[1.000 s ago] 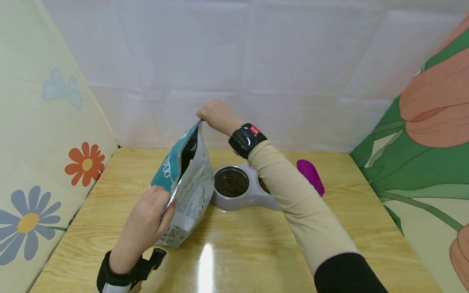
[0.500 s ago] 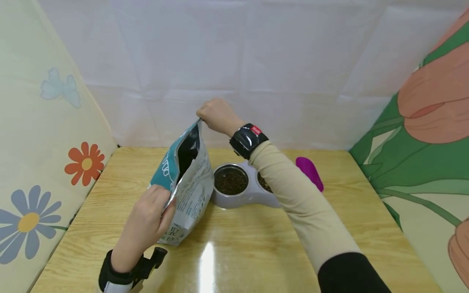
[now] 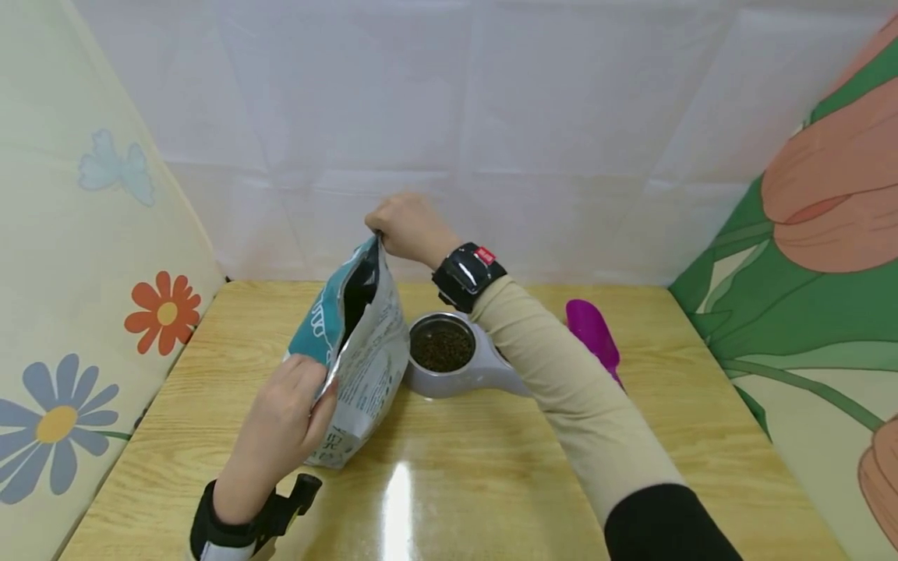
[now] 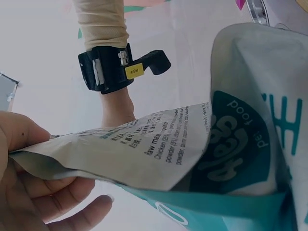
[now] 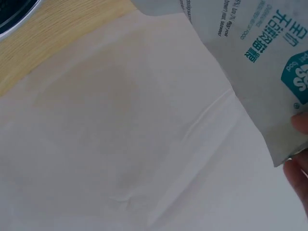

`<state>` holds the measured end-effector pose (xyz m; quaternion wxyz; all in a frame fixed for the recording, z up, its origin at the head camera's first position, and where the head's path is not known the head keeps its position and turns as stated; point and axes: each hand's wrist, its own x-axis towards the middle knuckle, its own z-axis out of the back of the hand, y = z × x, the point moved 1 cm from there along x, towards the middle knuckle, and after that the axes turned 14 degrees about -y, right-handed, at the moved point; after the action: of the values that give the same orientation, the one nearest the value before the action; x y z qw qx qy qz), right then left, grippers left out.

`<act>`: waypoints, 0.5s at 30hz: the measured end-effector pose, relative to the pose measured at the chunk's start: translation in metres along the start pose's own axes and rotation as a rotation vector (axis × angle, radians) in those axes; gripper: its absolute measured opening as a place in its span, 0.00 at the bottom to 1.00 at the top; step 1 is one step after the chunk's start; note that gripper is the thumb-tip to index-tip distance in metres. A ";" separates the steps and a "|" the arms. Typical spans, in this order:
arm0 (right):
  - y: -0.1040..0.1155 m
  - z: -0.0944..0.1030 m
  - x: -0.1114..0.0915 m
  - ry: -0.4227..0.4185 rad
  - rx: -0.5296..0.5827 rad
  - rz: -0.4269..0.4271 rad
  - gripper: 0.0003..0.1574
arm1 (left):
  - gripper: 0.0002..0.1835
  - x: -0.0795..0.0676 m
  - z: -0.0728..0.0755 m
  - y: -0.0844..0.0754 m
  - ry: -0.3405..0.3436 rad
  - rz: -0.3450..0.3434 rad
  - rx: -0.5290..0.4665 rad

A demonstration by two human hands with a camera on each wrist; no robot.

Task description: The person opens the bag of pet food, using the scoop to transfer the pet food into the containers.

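A teal and white pet food bag (image 3: 368,374) stands on the table, its mouth gaping and its dark inside showing. My left hand (image 3: 281,409) pinches the near corner of the mouth between thumb and fingers; the left wrist view has this pinch on the bag's printed edge (image 4: 144,149). At the far corner of the mouth, my right hand (image 3: 410,226) grips the top edge, and in the right wrist view its fingertips (image 5: 301,122) hold that corner. Just right of the bag sits a lavender double feeder (image 3: 484,370); brown kibble (image 3: 442,349) lies in its left bowl. My right forearm hides most of the right bowl.
A purple scoop (image 3: 592,335) lies on the wooden table (image 3: 463,467), right of the feeder and partly behind my right sleeve. White sheeting (image 3: 561,156) hangs at the back. Flower-printed panels (image 3: 105,273) stand at both sides.
The bag's mouth widened a little, then narrowed again. My right hand has shifted slightly left and down with the far corner. My left hand keeps its hold in nearly the same place.
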<state>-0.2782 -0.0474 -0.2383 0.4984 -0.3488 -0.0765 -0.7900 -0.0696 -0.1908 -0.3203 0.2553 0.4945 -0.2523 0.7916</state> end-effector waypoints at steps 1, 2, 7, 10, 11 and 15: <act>0.001 0.000 0.000 0.008 -0.006 -0.012 0.19 | 0.19 0.000 0.000 0.000 0.002 0.003 0.002; 0.001 0.000 0.000 0.016 -0.014 -0.020 0.20 | 0.20 0.000 0.001 0.000 0.001 0.005 0.002; 0.002 0.000 0.001 0.040 -0.025 -0.014 0.21 | 0.21 0.002 0.000 -0.002 -0.036 0.034 0.035; 0.003 0.001 0.000 0.026 0.002 0.020 0.18 | 0.20 0.004 -0.001 -0.006 -0.093 0.069 0.075; 0.003 0.002 -0.001 0.018 0.017 0.031 0.17 | 0.19 0.005 -0.001 -0.007 -0.112 0.084 0.094; 0.007 0.005 -0.001 -0.018 0.074 0.085 0.10 | 0.19 0.011 0.001 -0.013 -0.168 0.140 0.194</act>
<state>-0.2699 -0.0476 -0.2370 0.5432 -0.3401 -0.0953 -0.7617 -0.0652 -0.1799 -0.3078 0.1286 0.5627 -0.2290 0.7838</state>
